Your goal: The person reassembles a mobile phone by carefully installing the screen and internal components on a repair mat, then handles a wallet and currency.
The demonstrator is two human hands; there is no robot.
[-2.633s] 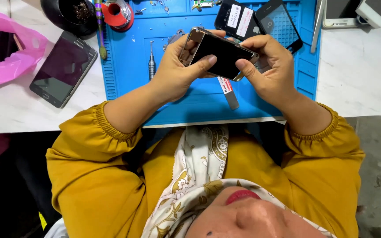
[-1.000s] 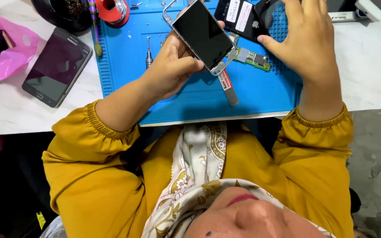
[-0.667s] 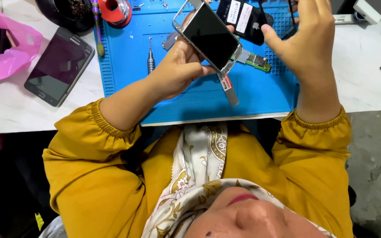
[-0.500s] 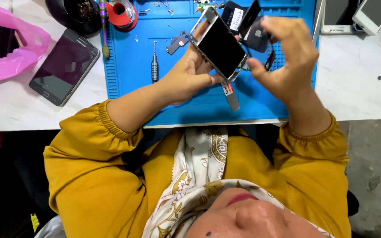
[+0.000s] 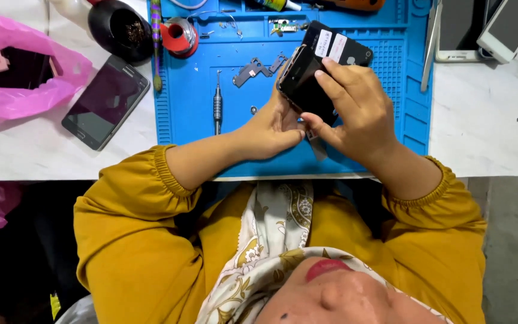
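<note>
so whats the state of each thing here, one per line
left hand: gripping the phone's lower edge
right hand: fingers laid over the phone
phone: lifted off the mat, tilted, screen dark
black part: behind the phone, two pale stickers showing
second phone: flat on the table, screen dark
screwdriver: lying on the mat, untouched
metal bracket: loose on the mat
pink bag: open, dark item inside
</note>
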